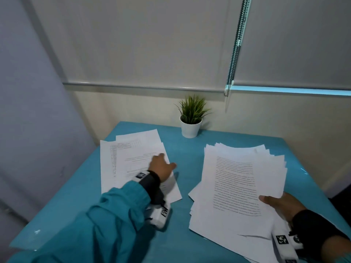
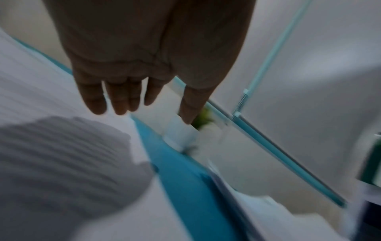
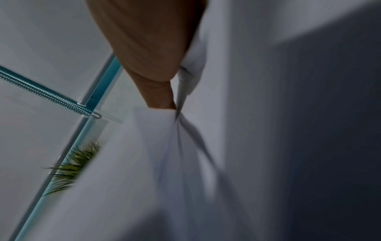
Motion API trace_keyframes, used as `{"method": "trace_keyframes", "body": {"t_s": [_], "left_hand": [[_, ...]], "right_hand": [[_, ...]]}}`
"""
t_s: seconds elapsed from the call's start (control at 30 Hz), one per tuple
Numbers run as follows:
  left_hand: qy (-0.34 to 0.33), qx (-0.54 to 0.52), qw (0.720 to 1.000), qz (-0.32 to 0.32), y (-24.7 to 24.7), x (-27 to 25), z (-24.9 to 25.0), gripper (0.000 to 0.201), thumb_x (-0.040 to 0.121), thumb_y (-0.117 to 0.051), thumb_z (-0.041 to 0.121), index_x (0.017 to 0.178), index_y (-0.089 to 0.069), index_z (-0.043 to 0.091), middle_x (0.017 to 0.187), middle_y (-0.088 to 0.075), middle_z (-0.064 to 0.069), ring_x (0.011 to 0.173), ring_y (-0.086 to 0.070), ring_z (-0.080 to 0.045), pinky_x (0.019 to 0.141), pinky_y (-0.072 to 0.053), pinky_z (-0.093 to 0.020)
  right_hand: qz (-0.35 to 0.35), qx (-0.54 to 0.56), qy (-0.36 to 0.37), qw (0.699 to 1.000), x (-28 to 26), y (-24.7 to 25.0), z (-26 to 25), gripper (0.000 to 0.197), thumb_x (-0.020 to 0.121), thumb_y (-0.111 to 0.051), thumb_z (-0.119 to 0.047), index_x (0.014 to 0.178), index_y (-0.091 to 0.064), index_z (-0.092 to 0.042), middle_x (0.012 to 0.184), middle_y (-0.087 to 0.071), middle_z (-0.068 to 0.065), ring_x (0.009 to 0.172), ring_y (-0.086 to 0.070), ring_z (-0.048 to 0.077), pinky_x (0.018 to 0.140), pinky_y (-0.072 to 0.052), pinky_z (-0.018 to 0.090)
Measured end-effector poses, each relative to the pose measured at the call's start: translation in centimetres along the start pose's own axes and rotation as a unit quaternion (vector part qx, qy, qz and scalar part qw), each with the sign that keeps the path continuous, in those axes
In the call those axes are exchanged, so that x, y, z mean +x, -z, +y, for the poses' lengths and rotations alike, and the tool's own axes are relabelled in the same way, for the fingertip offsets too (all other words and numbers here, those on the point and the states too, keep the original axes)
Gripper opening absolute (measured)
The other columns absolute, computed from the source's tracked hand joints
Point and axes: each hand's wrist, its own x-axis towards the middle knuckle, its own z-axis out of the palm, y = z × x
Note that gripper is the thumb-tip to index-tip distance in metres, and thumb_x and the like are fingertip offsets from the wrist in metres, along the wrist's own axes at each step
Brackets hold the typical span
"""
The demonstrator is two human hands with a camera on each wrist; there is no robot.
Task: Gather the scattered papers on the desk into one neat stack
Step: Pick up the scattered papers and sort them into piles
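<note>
teal desk (image 1: 182, 168) w/ two groups of papers, well apart, a strip of bare desk between. left group (image 1: 131, 164): a few loose sheets on the desk's left side, overlapping, long axis running from near edge toward the far wall, tilted a bit so the far ends lean left; printed text + a table visible on the top sheets, one sheet's corner fanned out at the far end. left hand (image 1: 161, 167) over this group's right edge, palm down, fingers straight and spread, thumb out to the right over bare desk; in the left wrist view the fingers (image 2: 119, 97) are straight, slightly apart, w/ a shadow on the sheet below. can't tell if they touch the paper or hover just above; that view is blurred. right bundle (image 1: 235, 183): thick, untidy, many sheets w/ edges fanned at the far end and at the near left side; long axis also near-to-far, top page w/ a dense text block, lines running across. far end looks lifted and curved, near end low by the desk. right hand (image 1: 283, 204) pinches the bundle's near right corner, thumb on top of the top page, fingers under; right wrist view shows the thumb (image 3: 158, 91) pressed on bunched sheets. small potted plant (image 1: 191, 118) in a white pot at the desk's far edge by the wall, between the two groups and beyond them. roller blind (image 1: 284, 44) w/ a bead chain (image 1: 237, 44) above.
</note>
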Motion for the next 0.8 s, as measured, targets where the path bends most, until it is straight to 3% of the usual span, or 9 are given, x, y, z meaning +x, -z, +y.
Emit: {"method": "trace_keyframes", "body": {"t_s": [0.03,0.17,0.23,0.3,0.4,0.47,0.5,0.63,0.8], "left_hand": [[0.037,0.051,0.998,0.031,1.9,0.9,-1.8,0.074,0.086,-0.067,0.044,0.14,-0.04,0.002,0.144,-0.041,-0.022,0.129,-0.045,-0.037,0.106,-0.038,-0.034],[0.19,0.195,0.96,0.068,8.0,2.2,-8.0,0.107,0.076,-0.065,0.066,0.147,-0.023,-0.001,0.151,-0.027,-0.023,0.136,-0.033,-0.04,0.112,-0.032,-0.044],[0.209,0.237,0.947,0.057,9.2,2.1,-10.2,0.118,0.07,-0.065,0.073,0.148,-0.021,-0.003,0.149,-0.03,-0.022,0.135,-0.035,-0.038,0.111,-0.034,-0.043],[0.209,0.244,0.946,0.045,9.1,2.5,-11.5,0.121,0.064,-0.071,0.072,0.146,-0.023,-0.003,0.145,-0.036,-0.02,0.131,-0.041,-0.035,0.107,-0.039,-0.042],[0.201,0.154,0.967,0.025,8.8,3.4,-11.7,0.11,0.061,-0.085,0.053,0.14,-0.031,-0.002,0.136,-0.05,-0.016,0.121,-0.054,-0.031,0.097,-0.048,-0.037],[0.196,0.12,0.973,0.007,8.9,3.6,-11.7,0.095,0.063,-0.087,0.044,0.134,-0.04,0.001,0.13,-0.057,-0.014,0.112,-0.059,-0.03,0.092,-0.05,-0.036],[0.183,0.12,0.976,0.001,9.0,3.7,-11.7,0.083,0.066,-0.086,0.041,0.128,-0.047,0.003,0.126,-0.06,-0.012,0.106,-0.06,-0.028,0.087,-0.05,-0.034],[0.144,0.136,0.98,0.027,9.8,3.9,-11.3,0.046,0.078,-0.076,0.039,0.112,-0.063,0.012,0.12,-0.064,-0.009,0.103,-0.059,-0.027,0.085,-0.046,-0.031],[0.235,0.175,0.953,0.073,11.8,5.1,-12.8,0.054,0.081,-0.062,0.04,0.127,-0.054,0.013,0.138,-0.048,-0.017,0.126,-0.044,-0.038,0.106,-0.038,-0.046]], "right_hand": [[0.006,-0.002,-0.003,1.0,0.2,0.2,0.2,0.041,0.08,-0.068,0.002,0.12,-0.058,0.006,0.109,-0.067,0.016,0.078,-0.065,0.017,0.064,-0.051,0.023],[0.015,-0.035,0.002,0.999,-0.2,0.0,0.1,0.052,0.062,-0.083,-0.02,0.108,-0.064,-0.007,0.102,-0.07,0.009,0.085,-0.064,0.019,0.085,-0.044,0.034],[0.025,-0.054,0.007,0.998,-0.3,-0.1,-0.1,0.034,0.078,-0.071,-0.001,0.109,-0.06,-0.006,0.107,-0.066,0.012,0.082,-0.06,0.016,0.089,-0.039,0.035],[0.051,-0.08,0.002,0.996,-0.1,0.1,-0.2,0.029,0.082,-0.067,0.003,0.11,-0.059,-0.003,0.106,-0.064,0.012,0.083,-0.06,0.021,0.091,-0.037,0.034],[0.057,-0.121,0.005,0.991,-0.6,-0.1,-0.4,0.04,0.073,-0.08,-0.013,0.107,-0.063,-0.003,0.107,-0.068,0.013,0.095,-0.06,0.027,0.093,-0.04,0.036],[0.044,-0.138,0.007,0.989,-0.1,0.2,-0.1,0.068,0.047,-0.091,-0.04,0.104,-0.065,-0.012,0.097,-0.073,0.002,0.092,-0.063,0.023,0.085,-0.045,0.035],[0.041,-0.135,0.008,0.99,0.0,0.2,-0.1,0.076,0.041,-0.092,-0.042,0.105,-0.065,-0.013,0.093,-0.073,-0.004,0.09,-0.063,0.021,0.081,-0.046,0.034],[0.051,-0.135,0.004,0.99,0.0,-0.2,-0.6,0.049,0.078,-0.073,-0.001,0.123,-0.056,0.001,0.11,-0.062,0.011,0.101,-0.052,0.026,0.094,-0.036,0.037],[0.065,-0.163,0.003,0.984,1.0,0.2,-0.2,0.046,0.079,-0.075,-0.01,0.122,-0.06,-0.002,0.116,-0.064,0.018,0.098,-0.053,0.027,0.092,-0.037,0.037]]}}
